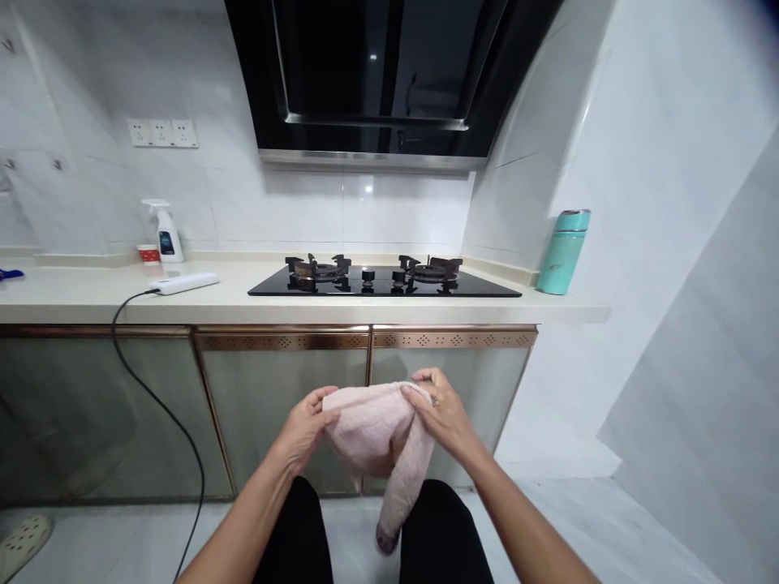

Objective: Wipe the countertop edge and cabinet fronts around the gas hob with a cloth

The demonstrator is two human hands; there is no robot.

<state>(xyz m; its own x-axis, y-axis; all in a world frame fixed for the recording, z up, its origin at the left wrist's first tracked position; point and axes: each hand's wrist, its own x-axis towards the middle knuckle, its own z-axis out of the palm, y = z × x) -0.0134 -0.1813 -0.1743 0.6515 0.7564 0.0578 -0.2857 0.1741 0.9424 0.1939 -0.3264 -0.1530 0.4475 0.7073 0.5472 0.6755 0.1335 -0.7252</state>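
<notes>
A pale pink cloth (371, 422) hangs between my two hands, in front of the cabinet doors and above my knees. My left hand (306, 427) pinches its upper left corner between thumb and fingers. At the upper right, my right hand (441, 408) grips the cloth's edge, with the thumb in front. The top edge is stretched between the hands. From the right side a twisted, greyer length droops down, ending in a dark, stained tip between my knees. A brownish stain marks the cloth near its middle.
A black gas cooktop (383, 281) sits in the counter (341, 311) under a range hood (389, 81). A turquoise bottle (563, 253) stands right; a spray bottle (166, 233), red-white cup (148, 254) and white power strip (186, 283) left. Its black cord (159, 397) hangs to the floor near a clog (24, 545).
</notes>
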